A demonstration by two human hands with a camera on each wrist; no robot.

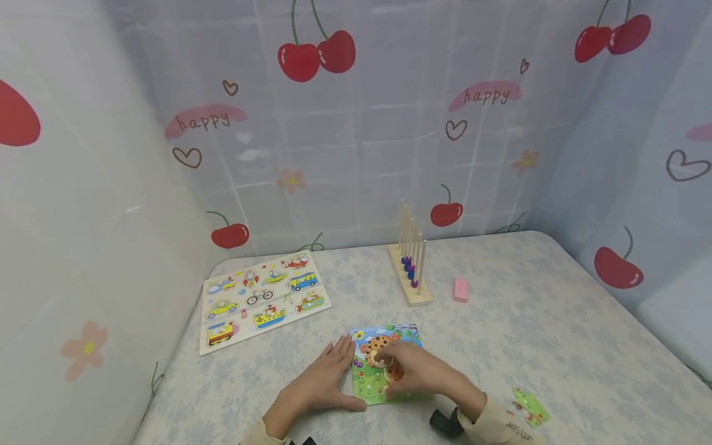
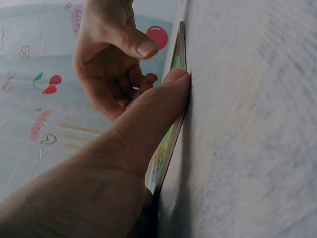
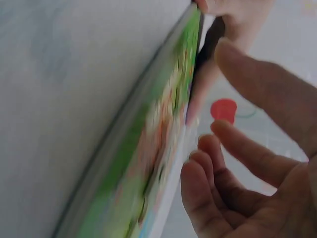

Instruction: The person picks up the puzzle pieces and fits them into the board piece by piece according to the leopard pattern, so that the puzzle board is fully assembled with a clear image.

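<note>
A small jigsaw board (image 1: 367, 390) with a spotted leopard cartoon on a green and blue ground lies flat on the table. My left hand (image 1: 325, 380) rests along its left side, fingers straight and thumb spread near the close corner. In the left wrist view, the left thumb (image 2: 161, 99) touches the board's edge. Over the right half of the board hovers my right hand (image 1: 419, 369), its fingers bent and apart from the thumb. The right wrist view shows a gap between right thumb and fingers (image 3: 247, 153), with nothing held. The right hand hides part of the picture.
A loose puzzle piece (image 1: 531, 408) lies at the near right. Behind the board stand a wooden peg rack (image 1: 417, 295) with purple and blue beads and a pink block (image 1: 460, 290). A vehicle puzzle board (image 1: 250, 327) lies at the back left. Cherry-print curtains (image 1: 356, 148) surround the table.
</note>
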